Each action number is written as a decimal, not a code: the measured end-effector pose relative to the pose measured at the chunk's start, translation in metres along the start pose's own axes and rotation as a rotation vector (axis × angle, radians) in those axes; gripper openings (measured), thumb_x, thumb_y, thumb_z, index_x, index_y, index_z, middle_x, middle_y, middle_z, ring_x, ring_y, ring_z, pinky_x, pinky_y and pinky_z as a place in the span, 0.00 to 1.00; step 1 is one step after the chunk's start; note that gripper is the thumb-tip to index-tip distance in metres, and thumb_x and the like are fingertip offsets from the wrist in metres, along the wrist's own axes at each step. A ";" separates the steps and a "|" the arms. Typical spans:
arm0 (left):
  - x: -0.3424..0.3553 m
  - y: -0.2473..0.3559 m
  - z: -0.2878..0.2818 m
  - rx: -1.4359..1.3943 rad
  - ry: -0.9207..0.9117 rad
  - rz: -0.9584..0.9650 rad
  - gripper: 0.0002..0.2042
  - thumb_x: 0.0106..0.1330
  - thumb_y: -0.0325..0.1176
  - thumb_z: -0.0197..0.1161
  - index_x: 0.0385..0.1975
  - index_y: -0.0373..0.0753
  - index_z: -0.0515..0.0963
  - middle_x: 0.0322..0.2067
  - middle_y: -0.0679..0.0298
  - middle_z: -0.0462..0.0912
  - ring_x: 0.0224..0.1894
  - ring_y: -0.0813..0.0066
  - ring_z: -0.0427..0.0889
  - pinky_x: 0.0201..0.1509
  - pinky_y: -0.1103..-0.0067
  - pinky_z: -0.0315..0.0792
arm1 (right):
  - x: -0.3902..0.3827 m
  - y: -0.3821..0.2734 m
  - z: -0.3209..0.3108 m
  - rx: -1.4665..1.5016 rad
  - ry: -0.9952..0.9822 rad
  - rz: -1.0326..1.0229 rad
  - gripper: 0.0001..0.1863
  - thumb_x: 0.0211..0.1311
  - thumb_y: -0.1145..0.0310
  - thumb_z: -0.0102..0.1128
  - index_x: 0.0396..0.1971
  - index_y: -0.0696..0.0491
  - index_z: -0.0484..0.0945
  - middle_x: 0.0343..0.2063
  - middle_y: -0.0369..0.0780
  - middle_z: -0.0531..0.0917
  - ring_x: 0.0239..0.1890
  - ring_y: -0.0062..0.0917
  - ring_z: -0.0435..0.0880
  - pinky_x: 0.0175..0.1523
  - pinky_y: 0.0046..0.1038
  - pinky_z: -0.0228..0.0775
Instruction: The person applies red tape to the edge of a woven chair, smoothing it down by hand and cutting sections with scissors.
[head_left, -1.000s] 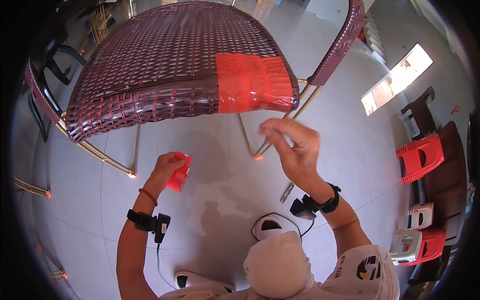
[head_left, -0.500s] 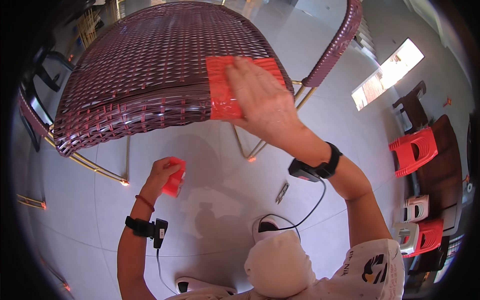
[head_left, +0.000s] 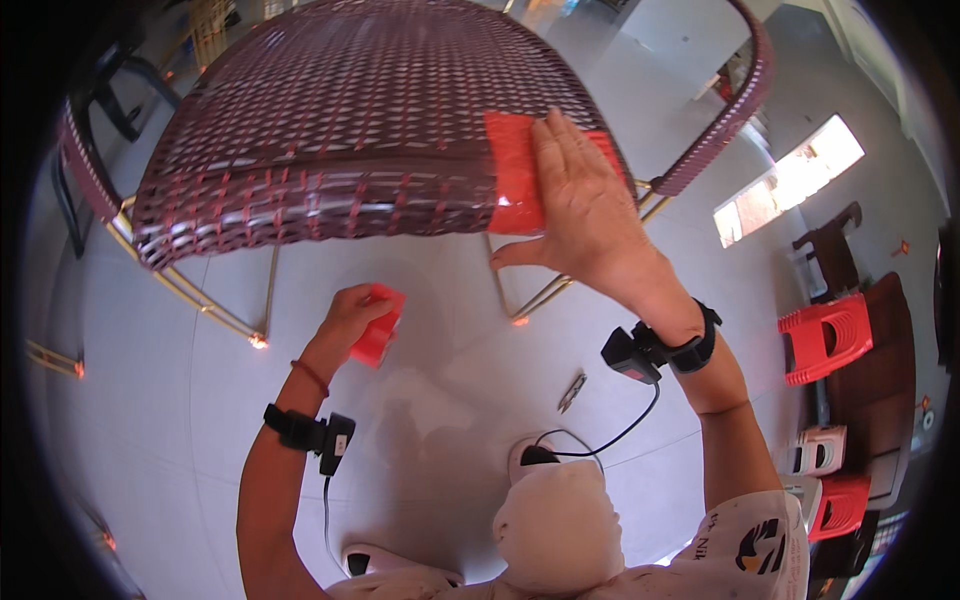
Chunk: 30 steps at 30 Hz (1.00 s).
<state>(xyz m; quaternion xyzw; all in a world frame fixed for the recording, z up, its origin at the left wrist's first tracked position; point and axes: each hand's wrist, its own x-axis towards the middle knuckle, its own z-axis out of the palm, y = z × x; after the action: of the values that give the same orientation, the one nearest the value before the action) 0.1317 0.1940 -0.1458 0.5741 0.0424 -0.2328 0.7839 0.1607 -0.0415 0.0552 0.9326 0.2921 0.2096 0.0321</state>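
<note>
A brown-purple woven chair seat (head_left: 380, 110) stands in front of me on thin gold legs. A glossy red sheet (head_left: 512, 165) lies over its right front corner and bends down over the front edge. My right hand (head_left: 595, 210) presses flat on the sheet's right part, fingers stretched forward and thumb spread out below the seat's rim. Lower down, in front of the chair, my left hand (head_left: 348, 318) grips a second glossy red piece (head_left: 378, 328) between thumb and fingers. Whether that piece is folded film or a roll, I cannot make out.
Small metal snips (head_left: 572, 392) lie on the grey tiled floor (head_left: 450, 310) near my shoes. To the right are stacked red stools (head_left: 825, 338) beside a dark wooden table (head_left: 870, 345). The chair's curved armrest (head_left: 735, 120) rises at the right. A cable hangs from each wrist device.
My right hand has slid toward the red sheet's right side, its thumb now spread away from the fingers. My left hand still holds its red piece. The view has shifted slightly.
</note>
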 end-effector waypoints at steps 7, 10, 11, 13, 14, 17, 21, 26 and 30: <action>-0.015 0.021 0.031 0.166 0.007 0.072 0.09 0.61 0.31 0.58 0.36 0.32 0.74 0.28 0.63 0.77 0.26 0.77 0.78 0.26 0.80 0.76 | 0.012 -0.004 0.014 0.221 0.100 -0.161 0.52 0.31 0.52 0.75 0.56 0.65 0.60 0.59 0.55 0.61 0.63 0.44 0.58 0.66 0.36 0.50; -0.024 0.021 0.045 0.124 0.021 0.025 0.09 0.62 0.33 0.57 0.35 0.33 0.74 0.28 0.63 0.77 0.27 0.77 0.78 0.27 0.80 0.76 | 0.012 -0.020 0.012 0.428 0.168 -0.355 0.40 0.40 0.60 0.71 0.55 0.60 0.65 0.56 0.51 0.66 0.59 0.41 0.64 0.62 0.34 0.57; -0.028 0.021 0.050 0.093 0.024 0.051 0.11 0.64 0.35 0.55 0.35 0.33 0.74 0.28 0.64 0.77 0.26 0.78 0.78 0.26 0.81 0.76 | 0.007 -0.026 0.010 0.586 0.219 -0.508 0.32 0.45 0.66 0.68 0.53 0.56 0.69 0.54 0.48 0.70 0.56 0.39 0.69 0.57 0.33 0.64; -0.036 0.027 0.060 0.063 0.036 0.075 0.12 0.65 0.38 0.54 0.36 0.33 0.74 0.28 0.64 0.77 0.25 0.78 0.78 0.26 0.81 0.75 | -0.020 -0.037 0.015 0.675 0.215 -0.405 0.25 0.47 0.70 0.66 0.48 0.56 0.72 0.46 0.46 0.74 0.48 0.36 0.73 0.50 0.31 0.68; -0.042 0.031 0.065 0.037 0.042 0.079 0.14 0.66 0.40 0.52 0.36 0.33 0.74 0.27 0.64 0.77 0.25 0.78 0.78 0.26 0.81 0.75 | -0.033 -0.043 0.021 0.763 0.208 -0.305 0.18 0.49 0.74 0.63 0.43 0.56 0.76 0.38 0.44 0.79 0.41 0.33 0.78 0.43 0.28 0.72; -0.042 0.038 0.079 -0.007 0.020 0.083 0.17 0.68 0.44 0.49 0.35 0.34 0.74 0.27 0.65 0.76 0.25 0.78 0.78 0.27 0.83 0.74 | -0.062 -0.050 0.054 0.863 0.212 -0.003 0.13 0.48 0.77 0.63 0.37 0.58 0.79 0.27 0.40 0.79 0.27 0.27 0.78 0.31 0.23 0.71; -0.050 0.046 0.089 -0.007 -0.002 0.110 0.19 0.68 0.46 0.47 0.34 0.34 0.75 0.26 0.66 0.76 0.28 0.77 0.80 0.28 0.85 0.73 | -0.063 -0.058 0.066 1.043 0.050 0.236 0.11 0.46 0.76 0.63 0.33 0.58 0.79 0.23 0.44 0.77 0.22 0.33 0.76 0.26 0.29 0.68; -0.052 0.038 0.094 0.025 -0.108 0.247 0.11 0.64 0.35 0.54 0.39 0.33 0.72 0.32 0.65 0.76 0.33 0.77 0.80 0.34 0.83 0.75 | -0.068 -0.056 0.065 0.921 0.184 0.178 0.05 0.45 0.80 0.65 0.25 0.59 0.81 0.19 0.41 0.77 0.19 0.26 0.77 0.26 0.21 0.68; -0.064 0.053 0.100 -0.026 -0.197 0.104 0.17 0.59 0.22 0.58 0.48 0.34 0.66 0.44 0.63 0.70 0.46 0.76 0.74 0.46 0.76 0.75 | -0.069 -0.052 0.062 0.731 0.354 -0.010 0.06 0.40 0.79 0.62 0.22 0.55 0.78 0.17 0.37 0.70 0.20 0.29 0.72 0.20 0.29 0.62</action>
<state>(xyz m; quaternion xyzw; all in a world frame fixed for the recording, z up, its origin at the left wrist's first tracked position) 0.0765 0.1344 -0.0441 0.5396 -0.0615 -0.2464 0.8027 0.1073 -0.0329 -0.0360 0.8306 0.3530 0.2493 -0.3512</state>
